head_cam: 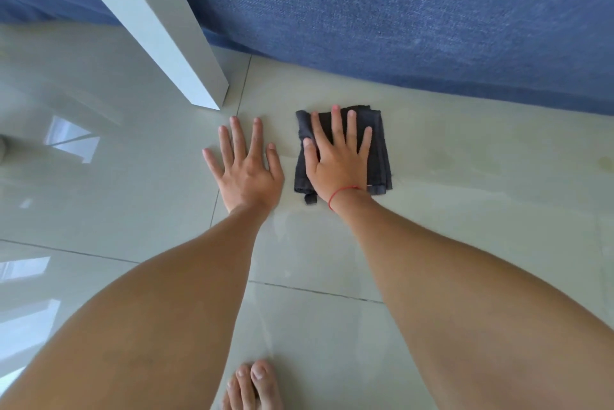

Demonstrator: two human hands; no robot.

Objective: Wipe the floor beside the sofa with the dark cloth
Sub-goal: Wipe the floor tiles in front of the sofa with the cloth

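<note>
A folded dark grey cloth (382, 157) lies flat on the glossy pale tile floor (465, 210), a short way in front of the blue fabric sofa (398, 10). My right hand (339, 160) presses flat on the cloth with fingers spread, a red thread around its wrist. My left hand (244, 167) rests palm-down on the bare tile just left of the cloth, fingers apart, holding nothing. The floor around the cloth shows faint wet streaks and yellowish marks to the right.
A white table or furniture leg (186, 54) slants down to the floor just beyond my left hand. My bare foot (252, 386) is at the bottom edge. Window light reflects on the tiles at left.
</note>
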